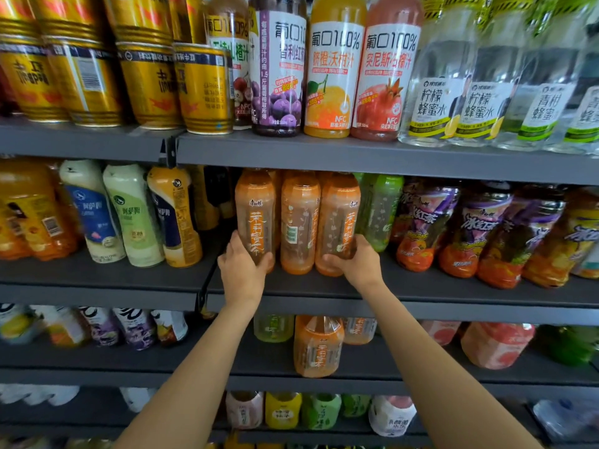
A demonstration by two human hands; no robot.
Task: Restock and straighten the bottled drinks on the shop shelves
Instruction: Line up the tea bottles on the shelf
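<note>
Dark grey metal shelving (372,155) fills the view in horizontal tiers, each with a flat front lip. A vertical seam with a black bracket (168,152) joins two shelf sections left of centre; a second joint (203,291) sits on the tier below. Lighting is even and bright on upper tiers, dimmer toward the lowest ones.

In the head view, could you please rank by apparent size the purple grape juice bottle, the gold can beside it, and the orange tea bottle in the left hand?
1. Purple grape juice bottle, tallest though cropped at the top.
2. Orange tea bottle gripped by the left hand.
3. Gold can, shortest.
The top shelf sits nearer the camera, so first place is unsure.
</note>
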